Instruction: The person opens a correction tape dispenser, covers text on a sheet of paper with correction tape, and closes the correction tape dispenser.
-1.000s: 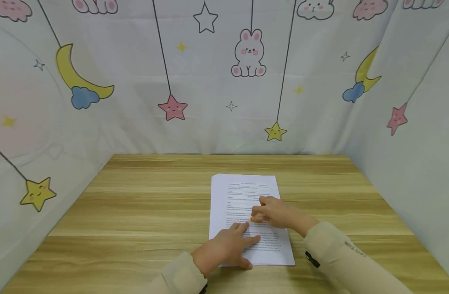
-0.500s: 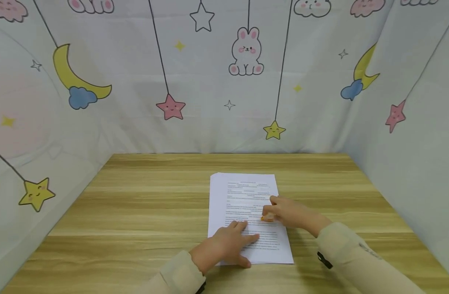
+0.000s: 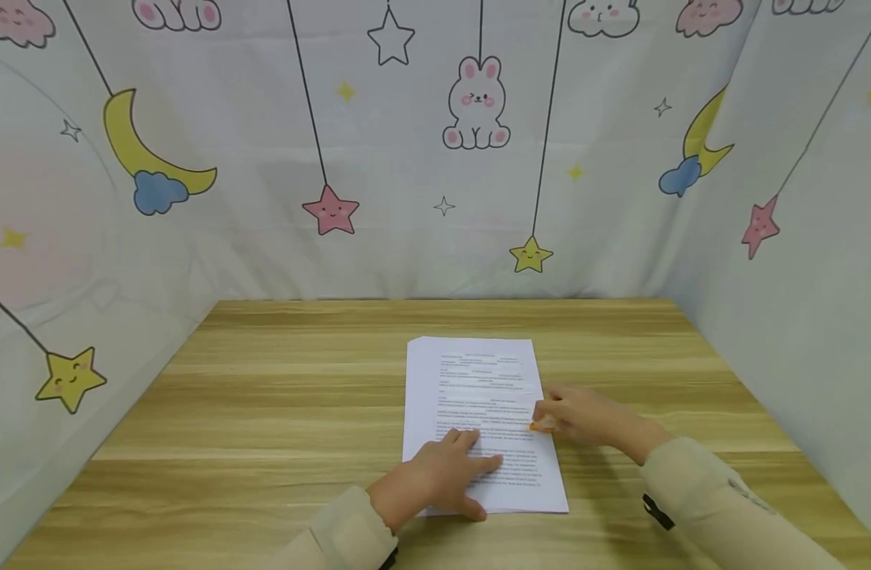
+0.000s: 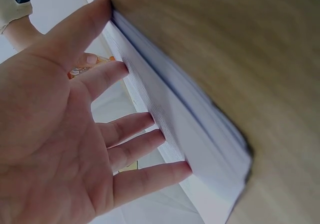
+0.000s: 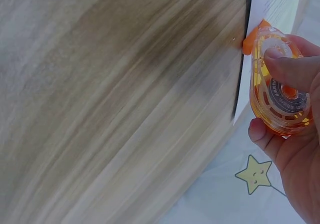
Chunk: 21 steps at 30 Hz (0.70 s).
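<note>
A stack of printed paper [image 3: 471,376] lies on the wooden table. My left hand [image 3: 446,473] rests on its lower left part with fingers spread; in the left wrist view, the fingertips [image 4: 182,169] press against the top sheet. At the right side of the text, my right hand [image 3: 574,413] grips a see-through orange correction tape [image 5: 281,107] between thumb and fingers. Its orange tip [image 5: 256,36] meets the page close to the right edge in the right wrist view. Part of its body is hidden behind the thumb.
The wooden table [image 3: 279,396] extends on both sides of the paper. White cloth [image 3: 407,261] printed with stars, moons and rabbits hangs behind it and along the left and right sides.
My right hand has slid rightward across the page with the correction tape, from mid-text to near the right edge. The left hand has stayed in place on the paper.
</note>
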{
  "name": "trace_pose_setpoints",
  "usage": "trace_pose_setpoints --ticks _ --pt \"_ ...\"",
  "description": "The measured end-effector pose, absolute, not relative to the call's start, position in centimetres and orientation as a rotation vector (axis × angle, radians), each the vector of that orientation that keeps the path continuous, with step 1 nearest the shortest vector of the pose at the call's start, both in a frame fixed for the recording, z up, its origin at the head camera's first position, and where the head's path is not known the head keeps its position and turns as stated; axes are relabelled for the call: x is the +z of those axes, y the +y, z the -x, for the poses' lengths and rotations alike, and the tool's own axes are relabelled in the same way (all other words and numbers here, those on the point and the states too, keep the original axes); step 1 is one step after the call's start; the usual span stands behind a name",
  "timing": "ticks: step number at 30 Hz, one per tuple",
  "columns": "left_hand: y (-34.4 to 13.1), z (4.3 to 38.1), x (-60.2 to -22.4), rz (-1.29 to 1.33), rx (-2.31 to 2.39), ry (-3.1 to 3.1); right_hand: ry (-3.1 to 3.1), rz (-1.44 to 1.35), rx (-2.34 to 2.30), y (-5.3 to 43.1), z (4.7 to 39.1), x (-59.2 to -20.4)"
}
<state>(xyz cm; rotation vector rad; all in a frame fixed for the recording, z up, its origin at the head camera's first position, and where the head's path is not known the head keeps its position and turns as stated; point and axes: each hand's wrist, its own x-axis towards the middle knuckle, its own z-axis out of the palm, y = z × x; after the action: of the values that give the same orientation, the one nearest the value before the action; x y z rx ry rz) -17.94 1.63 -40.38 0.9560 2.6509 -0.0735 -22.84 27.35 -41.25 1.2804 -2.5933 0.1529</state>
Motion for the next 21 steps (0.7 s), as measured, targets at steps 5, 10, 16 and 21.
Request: trace_pose_setpoints --ticks 5,10,16,21 --pt "1.6 17.7 -40.7 -0.956 -0.051 2.656 -2.703 -1.153 0.281 28.4 22.5 -41.7" --pt "1.4 17.1 -41.3 -0.947 0.028 2.645 -2.933 -0.857 0.532 29.7 22.1 -41.6" --pt "1.6 16.9 -41.3 -0.959 0.013 2.652 -2.957 -0.784 0.495 29.0 22.2 -40.7" --pt "1.6 16.9 -41.1 -0.946 -0.013 2.635 -2.933 -0.835 0.377 26.4 22.8 -40.1"
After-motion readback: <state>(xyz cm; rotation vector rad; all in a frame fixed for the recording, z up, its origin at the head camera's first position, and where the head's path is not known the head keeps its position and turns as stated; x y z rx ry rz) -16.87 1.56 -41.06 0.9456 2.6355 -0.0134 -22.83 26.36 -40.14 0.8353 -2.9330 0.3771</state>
